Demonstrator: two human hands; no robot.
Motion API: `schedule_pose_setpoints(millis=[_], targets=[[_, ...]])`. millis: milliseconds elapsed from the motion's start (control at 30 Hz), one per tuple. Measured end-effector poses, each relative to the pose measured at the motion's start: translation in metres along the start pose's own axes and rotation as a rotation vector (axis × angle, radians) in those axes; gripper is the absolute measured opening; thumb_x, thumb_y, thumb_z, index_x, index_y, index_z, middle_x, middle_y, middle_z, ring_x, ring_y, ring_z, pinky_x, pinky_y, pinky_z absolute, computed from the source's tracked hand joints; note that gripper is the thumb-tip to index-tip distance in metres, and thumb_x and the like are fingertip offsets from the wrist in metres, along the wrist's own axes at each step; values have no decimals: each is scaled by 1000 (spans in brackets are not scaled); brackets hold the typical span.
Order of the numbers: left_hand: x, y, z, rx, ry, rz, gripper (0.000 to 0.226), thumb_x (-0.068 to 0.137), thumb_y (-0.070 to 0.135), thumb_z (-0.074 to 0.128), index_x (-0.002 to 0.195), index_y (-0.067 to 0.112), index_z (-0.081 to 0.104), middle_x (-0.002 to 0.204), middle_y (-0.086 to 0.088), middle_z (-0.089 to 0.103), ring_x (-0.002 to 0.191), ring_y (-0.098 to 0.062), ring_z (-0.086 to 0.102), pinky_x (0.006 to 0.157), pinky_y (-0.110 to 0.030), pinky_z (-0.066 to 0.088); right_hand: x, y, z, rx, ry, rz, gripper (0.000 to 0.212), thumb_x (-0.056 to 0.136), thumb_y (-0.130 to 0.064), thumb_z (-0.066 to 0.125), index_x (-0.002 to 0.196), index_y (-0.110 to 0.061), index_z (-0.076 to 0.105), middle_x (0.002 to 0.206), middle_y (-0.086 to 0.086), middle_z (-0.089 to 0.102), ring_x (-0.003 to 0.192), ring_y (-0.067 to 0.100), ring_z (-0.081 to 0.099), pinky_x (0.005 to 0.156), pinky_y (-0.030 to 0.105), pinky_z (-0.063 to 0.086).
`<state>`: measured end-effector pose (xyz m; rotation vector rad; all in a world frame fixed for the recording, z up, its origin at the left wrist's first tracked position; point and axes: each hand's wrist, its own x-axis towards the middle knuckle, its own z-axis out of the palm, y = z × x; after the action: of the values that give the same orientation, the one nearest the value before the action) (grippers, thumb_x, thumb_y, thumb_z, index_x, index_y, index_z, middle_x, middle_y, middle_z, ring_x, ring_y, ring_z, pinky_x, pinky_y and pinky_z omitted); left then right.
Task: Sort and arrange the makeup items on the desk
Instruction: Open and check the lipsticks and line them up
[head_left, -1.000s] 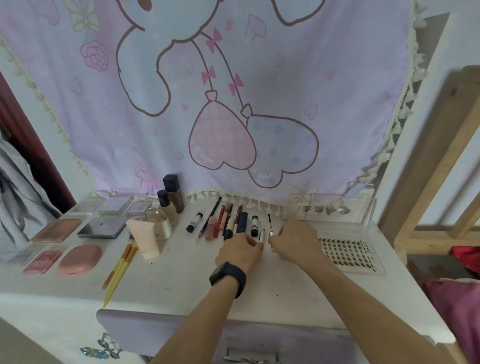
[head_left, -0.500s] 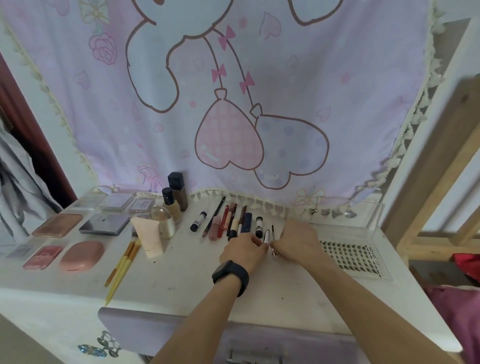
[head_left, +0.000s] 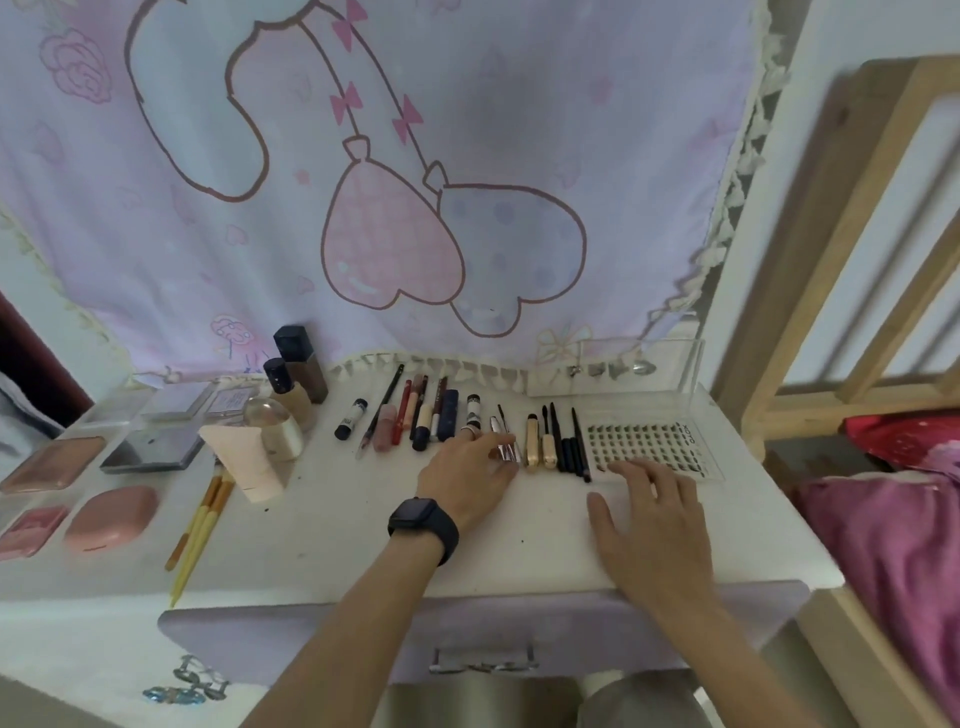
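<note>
Head view: the left hand lies on the white worktop with its fingers stretched, the tips touching a clear tube in the row of makeup sticks. The right hand rests released, fingers spread, at the near edge of the lash tray.

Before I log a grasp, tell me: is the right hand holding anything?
No, the right hand is open, fingers spread, with nothing in it.
</note>
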<state>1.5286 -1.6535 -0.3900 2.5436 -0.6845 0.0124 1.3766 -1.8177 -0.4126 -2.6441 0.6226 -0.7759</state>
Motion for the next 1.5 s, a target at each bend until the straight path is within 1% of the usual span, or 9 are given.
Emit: schedule_pose_setpoints(millis=[333,533,733,867,1000,1167,1267,1367,1500], targets=[[-5,2,6,11,2,48,34,97,46,50,131,45,57,128,14,53,114,-12,53,78,-29,45,-1,5,3,-28,-34,-14,46,92,-42,62,130,-16,61,137,3,56,125,25,46,97,42,47],[-10,7,5,-3,-2,49,34,97,44,52,131,43,56,127,11,55,111,-14,56,75,-26,40,-3,8,5,-55,4,-56,43,89,-39,67,126,-17,64,134,4,59,122,27,48,93,44,50],[-12,4,-3,-4,-43,39,36,96,40,55,131,43,53,124,12,54,105,-14,57,85,-34,50,-5,10,9,-48,79,-118,36,86,-34,71,118,-18,70,127,4,65,116,28,51,84,44,53],[-7,-4,-14,-51,163,-56,28,94,36,55,122,40,59,115,14,60,92,-10,57,78,-31,49,-6,12,12,-59,127,-260,33,89,-38,56,110,-19,72,119,4,66,110,28,55,77,41,53],[11,-9,-24,136,288,-154,26,96,41,49,116,33,62,116,6,65,109,-16,59,108,-36,34,-8,11,11,1,82,-347,25,91,-36,59,99,-20,77,102,-2,70,97,21,60,75,37,55],[35,4,-30,192,189,-121,32,97,43,46,118,24,61,121,-1,64,113,-23,58,79,-35,44,-6,10,6,47,25,-347,23,87,-40,73,98,-21,79,99,-7,73,94,17,63,77,35,57],[44,16,-28,276,130,-112,35,97,41,49,121,19,61,115,-4,67,107,-25,61,72,-32,45,-6,9,5,49,4,-351,23,88,-42,72,98,-23,79,102,-9,73,97,15,64,80,34,57],[47,20,-24,334,80,-157,31,96,37,51,119,17,60,110,-7,67,101,-27,63,80,-36,51,-7,10,6,60,23,-354,22,88,-43,71,97,-25,80,102,-12,75,97,13,66,80,33,58],[46,18,-19,287,80,-206,25,95,29,50,113,15,60,105,-10,66,100,-29,60,69,-32,41,-8,10,6,71,54,-363,26,89,-46,65,95,-25,80,101,-12,76,97,12,68,78,33,59]])
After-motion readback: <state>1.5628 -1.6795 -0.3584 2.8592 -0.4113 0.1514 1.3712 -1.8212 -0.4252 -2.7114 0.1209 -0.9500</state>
